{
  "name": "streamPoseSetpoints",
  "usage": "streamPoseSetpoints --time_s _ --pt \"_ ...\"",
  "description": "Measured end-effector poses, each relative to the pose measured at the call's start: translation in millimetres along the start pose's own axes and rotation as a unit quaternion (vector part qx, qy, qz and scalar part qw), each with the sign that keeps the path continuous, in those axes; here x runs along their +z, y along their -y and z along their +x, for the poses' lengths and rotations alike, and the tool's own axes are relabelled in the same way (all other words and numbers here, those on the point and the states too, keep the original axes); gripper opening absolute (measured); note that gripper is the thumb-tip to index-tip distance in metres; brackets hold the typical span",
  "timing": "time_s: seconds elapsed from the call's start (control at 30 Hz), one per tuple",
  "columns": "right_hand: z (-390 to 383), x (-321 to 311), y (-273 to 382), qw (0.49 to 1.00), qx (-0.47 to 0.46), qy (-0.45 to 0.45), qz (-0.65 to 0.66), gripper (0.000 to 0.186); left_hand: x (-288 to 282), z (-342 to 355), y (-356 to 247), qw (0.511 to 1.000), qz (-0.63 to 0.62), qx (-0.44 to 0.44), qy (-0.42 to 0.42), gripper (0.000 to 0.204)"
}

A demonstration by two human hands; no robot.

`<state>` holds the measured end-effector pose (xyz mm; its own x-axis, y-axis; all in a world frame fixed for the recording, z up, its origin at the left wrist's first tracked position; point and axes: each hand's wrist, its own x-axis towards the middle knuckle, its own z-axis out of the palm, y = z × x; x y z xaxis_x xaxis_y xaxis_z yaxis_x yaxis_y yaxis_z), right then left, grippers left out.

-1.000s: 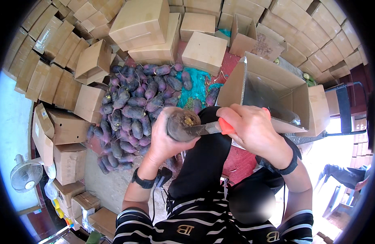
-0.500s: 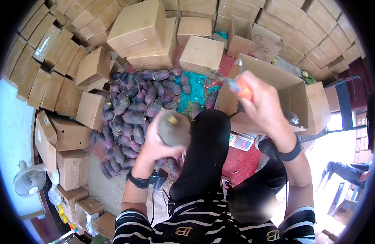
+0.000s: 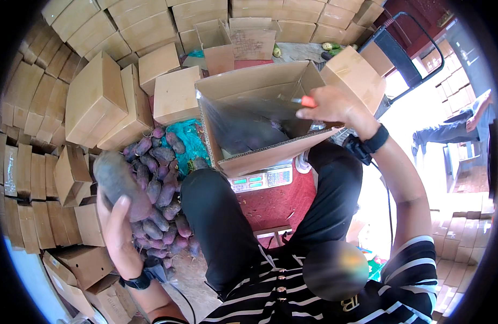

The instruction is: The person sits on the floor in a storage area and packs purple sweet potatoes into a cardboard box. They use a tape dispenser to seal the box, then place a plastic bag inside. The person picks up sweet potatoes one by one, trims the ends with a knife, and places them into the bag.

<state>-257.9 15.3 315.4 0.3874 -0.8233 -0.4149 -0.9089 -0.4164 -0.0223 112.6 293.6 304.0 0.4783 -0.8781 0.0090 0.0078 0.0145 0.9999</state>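
Observation:
My left hand (image 3: 111,216) is closed round a large purple radish (image 3: 122,183), held up at the left over a heap of similar radishes (image 3: 160,200) on the floor. My right hand (image 3: 335,108) grips a small knife by its orange handle (image 3: 309,101), above the right side of an open cardboard box. The knife's blade points left and is too blurred to make out well. Inside the box (image 3: 281,148), which has a clear plastic liner, dark radishes lie at the bottom. The box rests on a digital scale (image 3: 262,179) between my knees.
Closed cartons (image 3: 179,92) stand behind the heap, beside a turquoise plastic sheet (image 3: 184,137). Stacked cartons line the back and left. A flatbed trolley (image 3: 403,54) stands at the far right. A seated person in grey trousers (image 3: 446,132) is at the right edge.
My view has swung right. The left hand with the radish has moved left, away from my knee, over the heap. My right hand with the knife is now over the box's right side.

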Motion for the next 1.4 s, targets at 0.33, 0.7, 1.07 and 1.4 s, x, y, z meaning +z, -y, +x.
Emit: streamPoseSetpoints --time_s 0.33,0.7,1.07,1.4 --pt "26 21 -33 0.932 -0.015 0.07 0.355 0.029 169 157 -48 0.753 0.439 0.257 0.417 0.054" --pt "16 21 -70 0.786 -0.03 0.093 0.61 0.028 319 178 66 0.625 0.537 0.241 0.513 0.05" --pt "3 23 -64 0.814 -0.023 0.072 0.576 0.024 -28 129 65 0.88 0.459 0.116 -0.03 0.03" --pt "11 27 -55 0.868 0.035 0.046 0.494 0.018 -213 -77 338 0.73 0.579 -0.323 -0.167 0.053"
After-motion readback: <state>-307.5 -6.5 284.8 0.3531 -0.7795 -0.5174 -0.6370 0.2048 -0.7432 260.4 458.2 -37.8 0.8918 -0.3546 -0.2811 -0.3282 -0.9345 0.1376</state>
